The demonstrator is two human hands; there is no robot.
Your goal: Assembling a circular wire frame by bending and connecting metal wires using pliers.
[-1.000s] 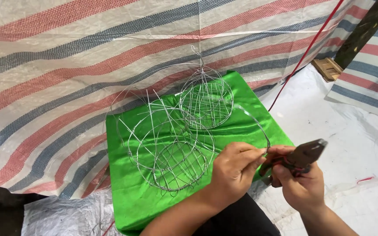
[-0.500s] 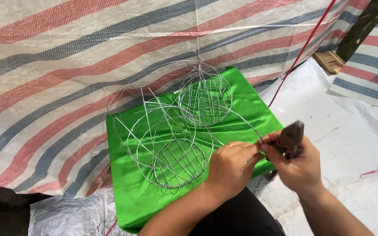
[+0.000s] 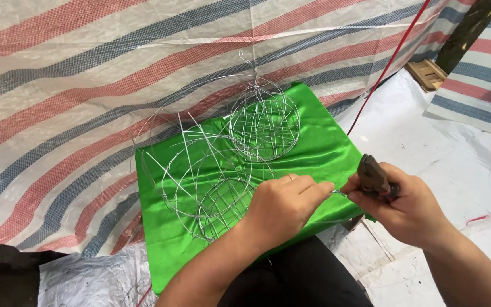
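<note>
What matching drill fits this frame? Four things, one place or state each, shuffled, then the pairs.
Things:
1. pliers
2. wire frame
3. green cloth
4. red cord

Places or states:
A. spread flat under the wire work
B. runs diagonally past the cloth's upper right corner
C. held in the right hand
D. lies on the cloth, one strand pinched by the left hand

Pairs: 1-C, 2-D, 3-A, 4-B
</note>
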